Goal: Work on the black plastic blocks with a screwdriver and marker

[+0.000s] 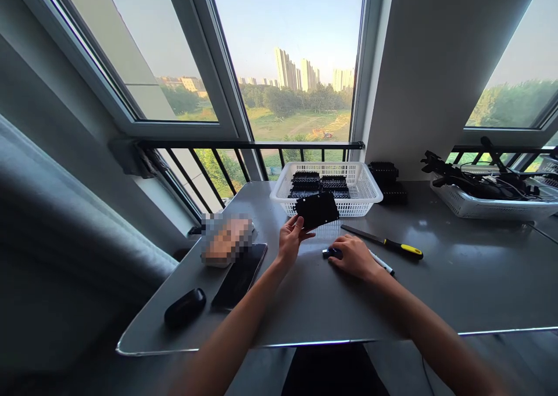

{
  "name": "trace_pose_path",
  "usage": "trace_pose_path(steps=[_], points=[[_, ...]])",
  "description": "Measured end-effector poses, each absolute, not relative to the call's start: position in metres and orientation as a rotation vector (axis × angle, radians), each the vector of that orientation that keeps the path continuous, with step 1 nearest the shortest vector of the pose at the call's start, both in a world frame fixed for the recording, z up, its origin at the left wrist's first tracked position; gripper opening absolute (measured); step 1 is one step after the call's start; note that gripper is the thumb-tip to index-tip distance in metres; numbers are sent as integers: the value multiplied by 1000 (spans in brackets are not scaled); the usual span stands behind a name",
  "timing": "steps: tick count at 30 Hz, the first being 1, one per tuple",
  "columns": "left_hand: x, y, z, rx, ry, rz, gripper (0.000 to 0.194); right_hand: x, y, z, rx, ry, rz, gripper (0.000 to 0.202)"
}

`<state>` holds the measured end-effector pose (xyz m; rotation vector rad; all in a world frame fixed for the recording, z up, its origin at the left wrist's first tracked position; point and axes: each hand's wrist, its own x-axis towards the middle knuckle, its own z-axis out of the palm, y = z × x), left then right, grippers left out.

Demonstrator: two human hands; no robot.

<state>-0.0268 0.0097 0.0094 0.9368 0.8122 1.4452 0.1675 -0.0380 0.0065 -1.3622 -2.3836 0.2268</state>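
Observation:
My left hand [291,237] pinches the lower left edge of a flat black plate-like part [317,210], lifted above the table in front of the white basket [370,193]. Small notches show along the part's edge. To the right, my right hand [352,256] rests low at the tabletop, its fingers closed round a small dark object with a light metallic end [326,253]. Beside that hand, partly hidden by it, lies a white pen-like tool [382,262]. A file with a black and yellow handle [403,248] lies farther right. Several black ribbed parts [305,181] sit inside the basket.
On the left of the grey table [296,314] are a dark phone-like slab [239,277], a black oval case [185,308] and a blurred orange item [229,240]. Black parts [386,181] are stacked right of the basket. A second basket [488,207] holds dark tools and cables.

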Motion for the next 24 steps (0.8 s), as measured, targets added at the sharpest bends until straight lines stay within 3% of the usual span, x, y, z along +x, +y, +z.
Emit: trace_pose_path(steps=[6, 10, 17, 24], points=[[-25, 9, 9, 961, 778, 1437, 46, 158, -40, 3, -1429, -2507, 15, 14], [-24, 8, 10, 959, 754, 1419, 49, 154, -39, 3, -1415, -2391, 66, 15], [-23, 9, 8, 963, 724, 1409, 52, 164, -39, 13, -1124, -1811, 603, 21], [-19, 4, 7, 1057, 661, 1266, 53, 161, -38, 14, -760, -1366, 1369, 24]])
